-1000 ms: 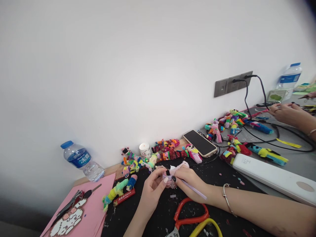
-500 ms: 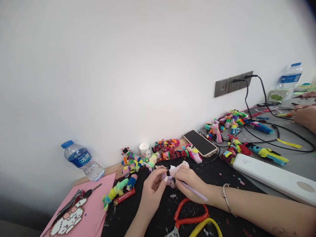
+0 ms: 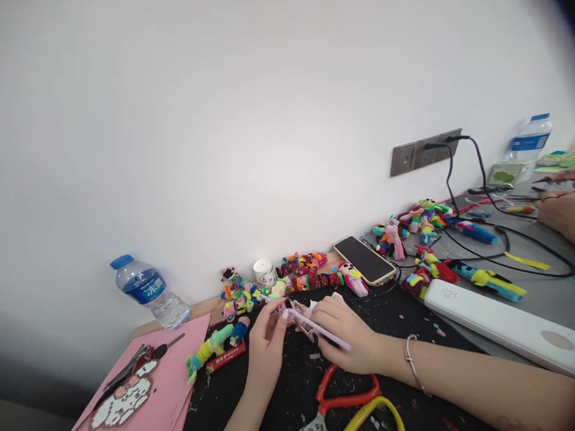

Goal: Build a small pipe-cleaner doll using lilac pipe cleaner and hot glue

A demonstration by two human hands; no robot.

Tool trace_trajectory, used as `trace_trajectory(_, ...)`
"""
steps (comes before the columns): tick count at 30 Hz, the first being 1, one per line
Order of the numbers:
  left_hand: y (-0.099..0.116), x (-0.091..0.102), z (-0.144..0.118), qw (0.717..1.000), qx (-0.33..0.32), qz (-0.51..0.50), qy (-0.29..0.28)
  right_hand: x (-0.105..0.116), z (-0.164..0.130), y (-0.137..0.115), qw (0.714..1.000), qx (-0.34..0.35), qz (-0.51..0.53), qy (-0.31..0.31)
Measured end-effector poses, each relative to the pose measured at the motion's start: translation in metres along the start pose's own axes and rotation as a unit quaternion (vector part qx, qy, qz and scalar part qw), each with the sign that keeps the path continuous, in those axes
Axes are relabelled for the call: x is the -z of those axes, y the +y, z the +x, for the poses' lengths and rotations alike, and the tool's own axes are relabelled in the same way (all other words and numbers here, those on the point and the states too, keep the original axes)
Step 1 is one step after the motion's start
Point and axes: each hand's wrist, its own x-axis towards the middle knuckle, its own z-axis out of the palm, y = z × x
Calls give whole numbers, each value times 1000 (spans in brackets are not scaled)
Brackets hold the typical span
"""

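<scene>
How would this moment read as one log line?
left hand: pinches lilac pipe cleaner | right hand: holds pink fuzzy figure | surface: black mat

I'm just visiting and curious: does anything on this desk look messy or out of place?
Yes. Small cut scraps litter the black mat around both hands. A water bottle lies tipped on its side against the wall. Nothing looks spilled or broken.

Both my hands meet low at centre. My left hand (image 3: 266, 342) comes up from below, forearm near vertical, fingertips pinched together at the top. My right hand (image 3: 348, 335) lies palm down, fingers curled closed, forearm running off right, bangle at wrist.
</scene>
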Motion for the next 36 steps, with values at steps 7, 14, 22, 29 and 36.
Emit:
trace_trajectory(7, -5, 7, 10, 977, 96, -182, 58, -2, 2, 2, 990, -123, -75, -1)
trace_trajectory(14, -6, 11, 13, 955, 131, -262, 35, -6, 1, 11, 983, -142, -103, -47)
trace_trajectory(22, -11, 16, 17, 950, 136, -281, 29, -4, 3, 17, 980, -173, -85, -39)
trace_trajectory(29, -8, 14, 15, 952, 153, -264, 15, -7, 3, 24, 987, -135, 66, 63)
trace_trajectory(36, -10, 11, 12, 954, 162, -253, 7, -8, 3, 23, 989, -113, 89, 46)
